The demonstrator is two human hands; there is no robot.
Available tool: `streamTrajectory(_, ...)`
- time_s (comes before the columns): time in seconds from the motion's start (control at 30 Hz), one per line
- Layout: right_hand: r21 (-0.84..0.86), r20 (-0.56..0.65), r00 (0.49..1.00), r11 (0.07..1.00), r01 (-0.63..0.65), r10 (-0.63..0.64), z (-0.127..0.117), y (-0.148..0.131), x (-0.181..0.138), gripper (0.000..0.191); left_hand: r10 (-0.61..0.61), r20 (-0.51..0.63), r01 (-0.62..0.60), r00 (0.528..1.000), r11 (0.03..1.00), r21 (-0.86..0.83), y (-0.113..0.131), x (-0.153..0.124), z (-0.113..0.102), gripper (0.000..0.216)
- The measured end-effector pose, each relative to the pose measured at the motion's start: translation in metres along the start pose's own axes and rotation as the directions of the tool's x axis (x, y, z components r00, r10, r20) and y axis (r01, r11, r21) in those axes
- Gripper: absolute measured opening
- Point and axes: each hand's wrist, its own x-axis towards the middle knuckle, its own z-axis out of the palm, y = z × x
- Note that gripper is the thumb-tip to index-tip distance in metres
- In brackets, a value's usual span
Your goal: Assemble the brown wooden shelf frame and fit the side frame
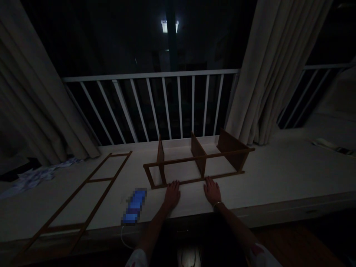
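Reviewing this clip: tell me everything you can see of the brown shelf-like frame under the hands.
The brown frame looks wooden. Two long rails, an upper and a lower, run along its near side, joined by short end bars; three flat panels stand crosswise behind them. It rests on the pale surface before the white railing. Fingers of the left hand and right hand lie at the lower rail. Joint details are too dark to tell.

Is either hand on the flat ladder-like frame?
No: left hand and right hand are both at the near rail of the shelf unit.
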Motion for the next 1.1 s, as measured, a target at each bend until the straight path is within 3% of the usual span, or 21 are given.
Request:
streamTrajectory(0.13, 0.01, -0.017, 1.0, 1.0, 0.009, -0.009, 0.005, 0.002, 0.003, 0.047, -0.029, -0.073, 0.029, 0.997, 1.0, -0.001, 0.003, -0.002, 0.005, 0.051)
streamTrajectory(0.33, -0.003, -0.041, 0.999, 1.0, 0.002, -0.002, 0.003, -0.002, 0.005, 0.049, -0.07, -0.085, 0.063, 0.994, 0.995, -0.08, 0.005, 0.003, 0.004, 0.05)
streamTrajectory(0.57, -0.043, 0.04, 0.998, 0.998, -0.043, 0.045, 0.001, -0.003, 0.007, 0.045, -0.266, -0.121, 0.229, 0.956, 0.94, -0.253, 0.005, 0.016, 0.006, 0.035)
streamTrajectory(0.77, -0.071, -0.079, 0.995, 0.996, 0.05, -0.056, 0.006, -0.001, 0.014, 0.038, -0.341, -0.122, 0.293, 0.932, 0.908, -0.3, 0.006, 0.017, 0.005, 0.027)
streamTrajectory(0.93, -0.112, 0.01, 0.996, 0.99, 0.086, -0.085, 0.001, -0.003, 0.011, 0.034, -0.411, -0.15, 0.365, 0.899, 0.893, -0.263, 0.018, 0.001, 0.004, 0.024)
streamTrajectory(1.1, -0.122, 0.137, 0.97, 0.968, 0.219, -0.202, -0.021, -0.005, 0.0, 0.03, -0.403, -0.084, 0.364, 0.912, 0.885, -0.292, 0.019, -0.017, -0.008, 0.02)
